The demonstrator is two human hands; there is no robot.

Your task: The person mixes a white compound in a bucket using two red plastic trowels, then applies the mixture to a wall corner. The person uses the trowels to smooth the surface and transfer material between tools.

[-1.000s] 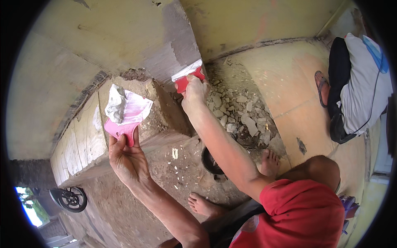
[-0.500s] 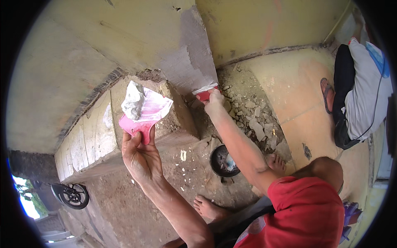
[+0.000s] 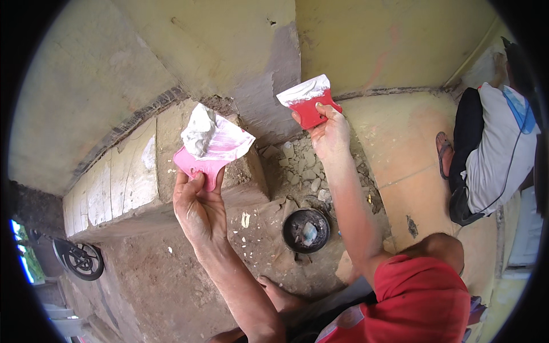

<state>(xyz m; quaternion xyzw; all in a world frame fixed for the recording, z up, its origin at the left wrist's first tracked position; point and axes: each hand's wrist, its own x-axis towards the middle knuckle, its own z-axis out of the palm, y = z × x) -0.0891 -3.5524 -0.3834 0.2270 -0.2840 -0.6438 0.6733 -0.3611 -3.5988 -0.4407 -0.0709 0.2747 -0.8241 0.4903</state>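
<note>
My left hand (image 3: 201, 208) grips the narrow end of a pink putty scraper (image 3: 193, 167), with fingers and thumb closed on it. A thick lump of white putty (image 3: 199, 132) and a streaky film cover its wide blade. My right hand (image 3: 330, 132) holds a red putty scraper (image 3: 310, 110), raised in front of the wall corner with its wide edge upward. White putty coats that edge. The red scraper is apart from the wall. Behind and between the two scrapers, a grey plastered patch (image 3: 264, 86) runs down the yellowish wall to the corner edge.
A black bowl (image 3: 306, 230) with residue stands on the dirt floor. Broken rubble (image 3: 303, 166) lies along the wall base. A concrete ledge (image 3: 134, 171) is at left, with a wheel (image 3: 83, 262) beyond. Another person (image 3: 496, 148) is at right on the tiled floor (image 3: 409, 166).
My right hand has lifted the red scraper off the lower wall corner, up and to the right, turning its putty-coated face into view. My left hand still holds the pink scraper.
</note>
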